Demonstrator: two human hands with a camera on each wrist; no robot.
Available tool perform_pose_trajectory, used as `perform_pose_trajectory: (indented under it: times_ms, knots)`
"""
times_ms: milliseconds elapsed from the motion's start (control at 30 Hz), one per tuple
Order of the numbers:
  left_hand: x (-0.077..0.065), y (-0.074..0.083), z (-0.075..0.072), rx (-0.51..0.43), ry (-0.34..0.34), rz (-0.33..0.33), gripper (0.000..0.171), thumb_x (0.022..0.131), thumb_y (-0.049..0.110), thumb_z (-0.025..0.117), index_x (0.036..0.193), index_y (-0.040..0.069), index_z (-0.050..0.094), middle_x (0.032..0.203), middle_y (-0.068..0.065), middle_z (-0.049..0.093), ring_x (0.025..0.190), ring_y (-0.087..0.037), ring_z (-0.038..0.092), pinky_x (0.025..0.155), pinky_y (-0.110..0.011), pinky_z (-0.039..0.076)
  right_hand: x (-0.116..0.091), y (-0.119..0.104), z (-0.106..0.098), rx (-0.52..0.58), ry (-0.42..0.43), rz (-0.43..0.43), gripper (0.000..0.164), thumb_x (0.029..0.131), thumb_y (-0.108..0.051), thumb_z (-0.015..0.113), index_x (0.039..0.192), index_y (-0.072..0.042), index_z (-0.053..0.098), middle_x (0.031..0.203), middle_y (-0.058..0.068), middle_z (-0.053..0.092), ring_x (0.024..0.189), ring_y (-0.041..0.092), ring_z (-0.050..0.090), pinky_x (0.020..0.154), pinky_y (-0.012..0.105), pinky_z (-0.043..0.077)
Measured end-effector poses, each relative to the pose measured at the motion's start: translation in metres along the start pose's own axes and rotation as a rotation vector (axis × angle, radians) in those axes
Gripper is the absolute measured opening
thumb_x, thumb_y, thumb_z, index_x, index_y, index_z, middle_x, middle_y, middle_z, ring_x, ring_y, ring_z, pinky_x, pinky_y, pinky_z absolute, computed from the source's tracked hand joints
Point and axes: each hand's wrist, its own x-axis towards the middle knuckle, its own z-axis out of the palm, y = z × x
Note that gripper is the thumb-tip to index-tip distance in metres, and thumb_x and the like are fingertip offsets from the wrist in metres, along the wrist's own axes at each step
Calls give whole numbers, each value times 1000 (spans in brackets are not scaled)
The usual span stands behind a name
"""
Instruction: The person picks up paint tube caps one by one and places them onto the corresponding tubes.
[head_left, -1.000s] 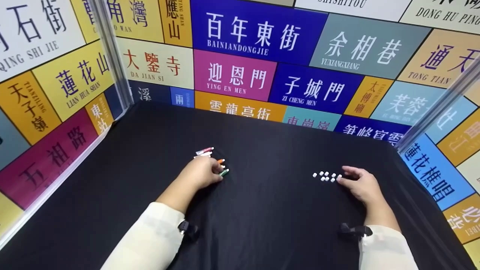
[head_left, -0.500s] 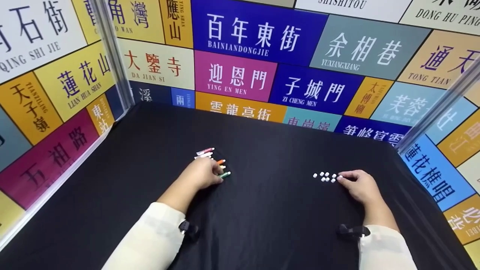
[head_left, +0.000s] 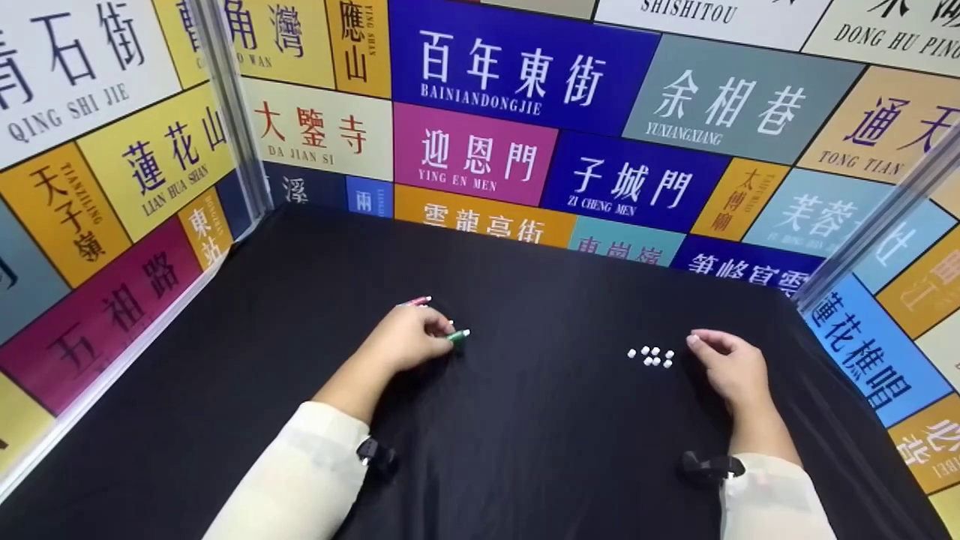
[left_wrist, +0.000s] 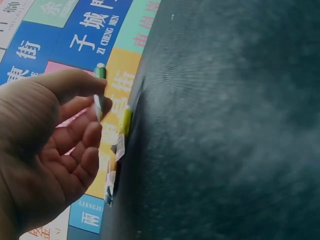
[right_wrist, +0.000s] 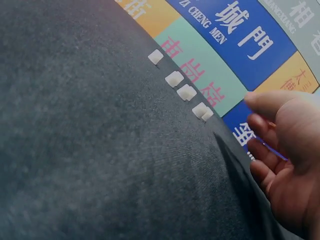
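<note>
My left hand is raised a little over the table, pinching a small green crayon-like stick with a white end between thumb and fingers. More such sticks lie beneath and behind it, among them a red one and a yellow one; my hand hides most of them in the head view. At the right, my right hand has thumb and index fingertips together on a small white block, which the fingers hide. Several more white blocks lie in two short rows just left of it.
A black cloth covers the table. Panels with printed signs rise along the back and both sides. Black straps with cameras sit on both wrists, over pale sleeves.
My left hand has lifted the green stick up and slightly to the right. My right hand closed its fingertips on the rightmost white block and drew it away from the rows.
</note>
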Motion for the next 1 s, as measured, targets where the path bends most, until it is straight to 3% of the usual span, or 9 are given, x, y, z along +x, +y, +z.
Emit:
perform_pose_trajectory:
  times_ms: [67,167,300,367,600,1000]
  knots:
    - [1,0,-3,-51,8,-12,11,85,16,80,95,13,84,87,0,79,111,-24,72,126,-43,41,0,-5,-1,50,1,14,52,98,-52,74,133,-12,76,102,-32,69,100,-7,57,84,10,46]
    - [1,1,-7,-131,13,-56,13,86,22,81,98,18,85,94,3,80,120,-23,68,113,-40,51,-1,-14,-1,72,4,14,55,98,-53,74,134,-12,74,101,-34,68,102,-6,57,86,9,45]
    - [0,5,-12,-219,37,-92,16,88,25,82,103,21,86,99,3,81,97,-18,69,90,-31,55,-2,-24,-1,97,0,14,52,99,-49,74,135,-12,74,102,-31,68,102,-3,58,86,10,47]
    - [0,7,-15,-270,56,-105,17,89,24,82,105,19,85,99,2,81,91,-16,68,84,-27,54,-3,-29,-2,109,6,13,49,99,-48,73,135,-14,74,102,-30,68,101,-2,59,84,11,47]
    - [0,9,-20,-405,128,-130,20,90,23,81,109,17,84,99,0,82,90,-15,73,82,-22,56,-6,-46,-8,147,12,-10,50,99,-47,74,136,-14,73,102,-29,67,96,-1,62,80,12,51]
    - [-2,23,-32,-450,200,-107,18,93,28,81,109,22,85,105,0,83,97,-18,69,89,-32,54,-21,-85,-15,178,24,-126,45,99,-42,76,132,-11,75,104,-29,71,100,-4,65,85,7,50]
